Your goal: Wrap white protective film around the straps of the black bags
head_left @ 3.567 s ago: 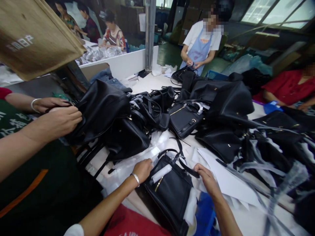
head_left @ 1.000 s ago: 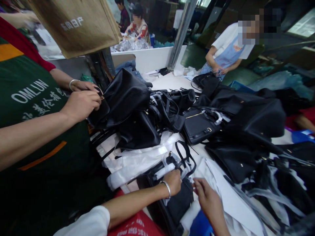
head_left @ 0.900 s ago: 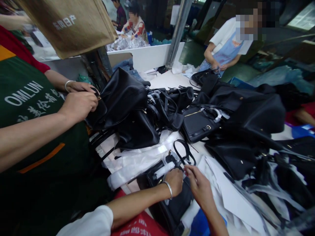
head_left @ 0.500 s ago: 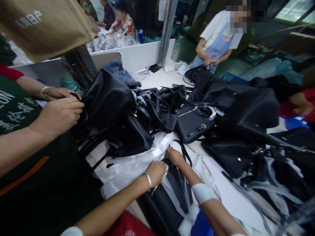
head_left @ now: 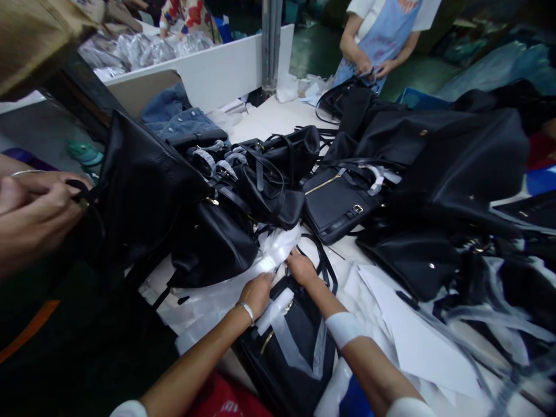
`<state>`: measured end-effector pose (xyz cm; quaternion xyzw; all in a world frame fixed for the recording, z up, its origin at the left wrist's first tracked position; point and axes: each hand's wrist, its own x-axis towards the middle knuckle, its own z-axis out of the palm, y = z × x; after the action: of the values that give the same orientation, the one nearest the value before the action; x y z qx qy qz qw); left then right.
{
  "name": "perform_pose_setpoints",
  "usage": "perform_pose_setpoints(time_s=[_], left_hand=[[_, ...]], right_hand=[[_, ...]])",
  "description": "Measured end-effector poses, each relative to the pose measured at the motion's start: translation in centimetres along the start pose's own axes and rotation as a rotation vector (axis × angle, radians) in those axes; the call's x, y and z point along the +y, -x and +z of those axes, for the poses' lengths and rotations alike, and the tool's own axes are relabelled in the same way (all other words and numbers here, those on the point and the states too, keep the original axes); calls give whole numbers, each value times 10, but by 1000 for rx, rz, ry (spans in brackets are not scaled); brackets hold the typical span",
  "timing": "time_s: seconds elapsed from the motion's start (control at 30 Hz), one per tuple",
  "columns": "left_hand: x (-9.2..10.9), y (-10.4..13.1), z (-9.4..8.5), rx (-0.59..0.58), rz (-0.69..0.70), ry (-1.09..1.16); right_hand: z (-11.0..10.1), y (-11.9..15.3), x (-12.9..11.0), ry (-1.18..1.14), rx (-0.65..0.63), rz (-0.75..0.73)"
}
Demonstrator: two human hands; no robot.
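A black handbag [head_left: 284,368] with a gold zip lies on the table in front of me, strips of thin white wrapping [head_left: 299,350] across its front. Above its top edge my left hand [head_left: 256,294] is closed, its fingertips pinching white wrapping film [head_left: 278,250]. Close beside it, my right hand [head_left: 302,267] also has curled fingers against the film's right end; its fingertips are partly hidden. The bag's thin black strap [head_left: 328,266] loops out to the right of that hand.
Black bags [head_left: 341,202] are heaped behind and on both sides. White paper sheets [head_left: 417,336] lie to the right. At left, a co-worker's hands [head_left: 39,214] hold a large black bag [head_left: 143,191]. Another person in a blue apron [head_left: 386,43] stands across the table.
My hands have shifted slightly left and away from the bag's front, uncovering its white strips. The co-worker's hands at left have moved left with the large bag. The view has tilted down.
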<state>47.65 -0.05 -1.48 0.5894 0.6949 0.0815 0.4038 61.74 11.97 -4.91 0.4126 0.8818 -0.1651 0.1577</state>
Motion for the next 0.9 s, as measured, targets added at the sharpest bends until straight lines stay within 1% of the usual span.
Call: perform_pose_setpoints(time_s=[0.07, 0.13, 0.23, 0.3, 0.37, 0.43, 0.5, 0.57, 0.63, 0.67, 0.7, 0.73, 0.77, 0.83, 0.9], left_hand=[[-4, 1, 2, 47, 27, -37], [-8, 1, 3, 74, 46, -61], [-9, 1, 5, 83, 58, -76], [-7, 1, 6, 80, 43, -98], [-2, 4, 5, 66, 42, -121], [4, 7, 1, 50, 95, -144], [10, 11, -7, 53, 167, -186], [16, 14, -16, 64, 194, -227], [23, 13, -25, 65, 204, -242], [25, 12, -30, 49, 224, -218], [28, 9, -33, 16, 253, -164], [30, 7, -36, -26, 285, -92], [31, 4, -38, -72, 313, -13], [30, 2, -38, -149, 344, 113], [25, 3, -34, -185, 354, 148]], right_hand=[[-6, -4, -1, 14, 8, -19], [-16, 2, 3, 30, 29, -37], [-36, 28, 16, 72, 92, -1], [-49, 50, 25, 121, 168, 57], [-60, 71, 31, 149, 246, 82], [-68, 85, 34, 116, 297, 72], [-71, 93, 34, 7, 344, 59], [-70, 93, 33, -181, 432, 80], [-65, 90, 30, -432, 577, 197], [-62, 88, 27, -553, 643, 276], [-57, 86, 23, -655, 678, 339], [-53, 85, 17, -729, 674, 368], [-48, 84, 11, -776, 637, 360], [-40, 84, -3, -877, 520, 295], [-34, 86, -16, -1069, 418, 270]])
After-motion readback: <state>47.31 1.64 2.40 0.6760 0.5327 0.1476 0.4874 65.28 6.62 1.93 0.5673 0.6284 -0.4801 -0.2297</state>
